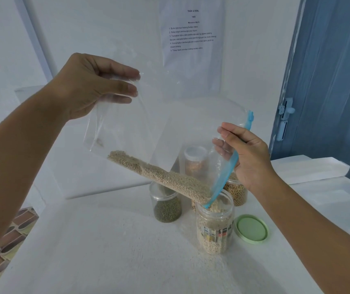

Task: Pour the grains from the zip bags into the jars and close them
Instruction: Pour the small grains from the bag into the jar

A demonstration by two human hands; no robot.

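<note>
Okay, quick pass from my remote seat — left hand [89, 85] is up high, pinching the closed bottom corner of the clear bag [148, 128] between thumb and fingers. Right hand [246, 158] grips the bag's blue zip strip [225, 177] near the mouth, fingers curled round it. I see the bag tilted, bottom end raised at left, mouth down at right. Pale grains [159, 175] lie along the lower edge of the bag and run down to the mouth, which sits in the top of the open jar [214, 228]. That jar stands on the white table [106, 251], mostly full of the same pale grains, label on its side. Green lid [251, 229] lies flat on the table just beside it, to the right — not on the jar. Behind it: a jar of green beans [166, 206] at left, a jar of yellowish beans [236, 193] at right, and a white-capped jar [195, 161] seen through the bag. Printed sheet [191, 32] hangs on the wall; I can't read it reliably.
</note>
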